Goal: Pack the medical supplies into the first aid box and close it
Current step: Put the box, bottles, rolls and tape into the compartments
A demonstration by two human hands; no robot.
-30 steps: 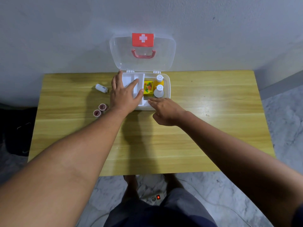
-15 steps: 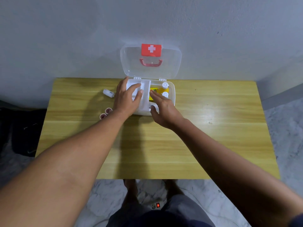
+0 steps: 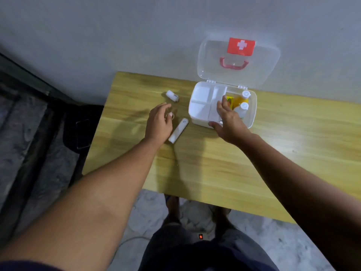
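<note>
left hand (image 3: 159, 122) curls loosely over small tape rolls (image 3: 169, 115) on the tabletop (image 3: 214, 163), so it should pinch one firmly while right hand (image 3: 227, 122), fingers spread, steadies the open first aid box (image 3: 252, 118) nearby.

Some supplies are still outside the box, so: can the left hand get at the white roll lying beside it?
Probably yes: the white roll lies bare on the table right beside the left hand, nothing between them.
</note>
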